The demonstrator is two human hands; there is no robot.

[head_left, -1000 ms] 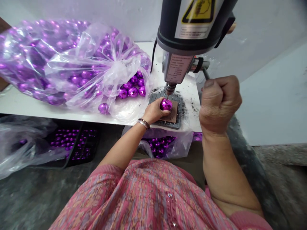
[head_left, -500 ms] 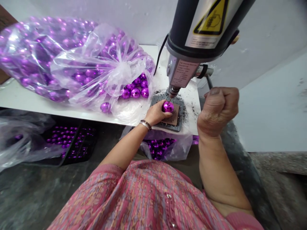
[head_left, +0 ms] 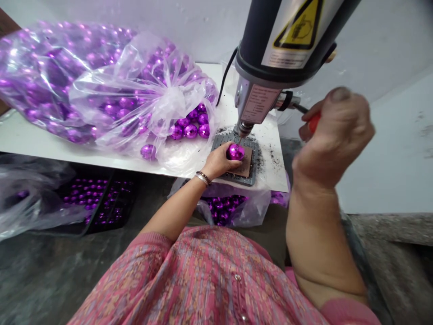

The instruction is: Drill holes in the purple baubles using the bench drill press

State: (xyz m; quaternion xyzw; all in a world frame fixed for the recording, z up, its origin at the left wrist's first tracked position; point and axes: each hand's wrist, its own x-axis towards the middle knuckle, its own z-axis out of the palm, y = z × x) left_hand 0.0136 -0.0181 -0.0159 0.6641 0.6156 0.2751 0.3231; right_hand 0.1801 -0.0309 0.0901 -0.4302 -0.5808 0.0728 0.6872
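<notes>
Under the bit of a drill press, my left hand grips a shiny purple faceted ball between thumb and fingers. The ball rests over a brown board on the press's grey base. The bit's tip is at the top of the ball; whether it has entered cannot be made out. My right hand is closed around the red knob of the feed lever, to the right of the press. Its fingers partly hide the knob.
A big clear bag full of purple balls lies on the white table, with one loose ball in front. Dark shavings surround the base. Below the table edge are an open bag of balls and a black crate.
My right hand has swung up and to the right with the feed lever, and the red knob now shows. My left hand and the ball have stayed nearly in place.
</notes>
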